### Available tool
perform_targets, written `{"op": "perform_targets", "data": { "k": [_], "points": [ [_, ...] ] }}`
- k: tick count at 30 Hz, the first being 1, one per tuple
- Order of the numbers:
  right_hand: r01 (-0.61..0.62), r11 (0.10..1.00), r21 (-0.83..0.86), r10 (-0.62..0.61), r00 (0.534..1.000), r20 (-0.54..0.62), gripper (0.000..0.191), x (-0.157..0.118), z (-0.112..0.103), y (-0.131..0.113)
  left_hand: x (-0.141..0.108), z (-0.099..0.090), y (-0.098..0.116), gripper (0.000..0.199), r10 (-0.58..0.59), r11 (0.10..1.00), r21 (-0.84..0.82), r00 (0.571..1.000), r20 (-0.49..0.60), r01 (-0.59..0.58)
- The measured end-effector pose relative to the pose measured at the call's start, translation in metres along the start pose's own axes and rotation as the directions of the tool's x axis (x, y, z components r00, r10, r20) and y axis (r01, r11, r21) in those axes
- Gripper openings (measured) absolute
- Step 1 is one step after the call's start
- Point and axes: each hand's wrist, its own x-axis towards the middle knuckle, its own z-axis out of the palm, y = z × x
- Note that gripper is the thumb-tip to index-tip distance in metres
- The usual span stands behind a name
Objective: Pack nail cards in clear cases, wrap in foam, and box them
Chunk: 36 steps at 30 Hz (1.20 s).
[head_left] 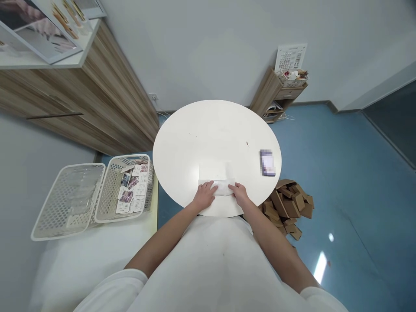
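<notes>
While your forearms reach over the near edge of the rounded white table [211,130], both of your hands are on a folded white strip [222,189], which lies crosswise close to that edge. Your left hand [204,196] covers the strip's left end, its fingers slightly bent and a little apart; you touch the strip there, but whether you grip it or only press it cannot be told. Your right hand [239,193] is at the right end, with thumb and forefinger close together at the strip; whether they pinch it cannot be made out either. Just beyond the strip, on its far side, a faint pale sheet [212,170] lies on the tabletop.

Toward the table's right edge, well apart from your hands, rests a rectangular item [267,163] blurred into blocks. To your left stand two white perforated baskets side by side: the left basket [52,210] holds clear plastic [79,190], and the right basket [151,186] holds printed cards [134,190]. On your right, cardboard boxes [290,201] are heaped low beside the table. At the far left is a wood-grain cabinet [123,102]; at the far right, a small wooden shelf unit [266,93] stands against the wall.
</notes>
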Motion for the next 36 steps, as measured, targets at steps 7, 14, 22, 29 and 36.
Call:
{"op": "perform_targets", "data": {
  "k": [7, 14, 22, 29, 36],
  "points": [
    [0.104, 0.993, -0.055, -0.106, 0.993, -0.043, 0.021, -0.023, -0.005, 0.017, -0.014, 0.005, 0.004, 0.048, 0.047, 0.999, -0.014, 0.998, 0.04, -0.046],
    [0.279, 0.934, -0.222, -0.265, 0.96, 0.092, 0.021, -0.026, 0.021, 0.016, -0.014, -0.002, 0.005, 0.048, 0.044, 0.994, -0.102, 0.996, 0.077, -0.036],
    [0.516, 0.635, -0.575, -0.435, 0.854, 0.286, 0.028, -0.026, 0.021, 0.01, -0.055, 0.013, 0.001, 0.061, -0.593, 0.726, -0.434, 0.805, -0.001, 0.534],
    [0.584, 0.465, -0.665, -0.461, 0.802, 0.381, 0.03, -0.031, 0.03, 0.024, -0.051, 0.019, 0.006, 0.072, -0.738, 0.241, -0.751, 0.619, 0.269, 0.615],
    [0.605, 0.49, -0.627, -0.488, 0.787, 0.379, 0.028, -0.031, 0.035, 0.027, -0.037, 0.008, -0.012, 0.031, -0.593, 0.22, -0.749, 0.695, 0.406, 0.625]
  ]
}}
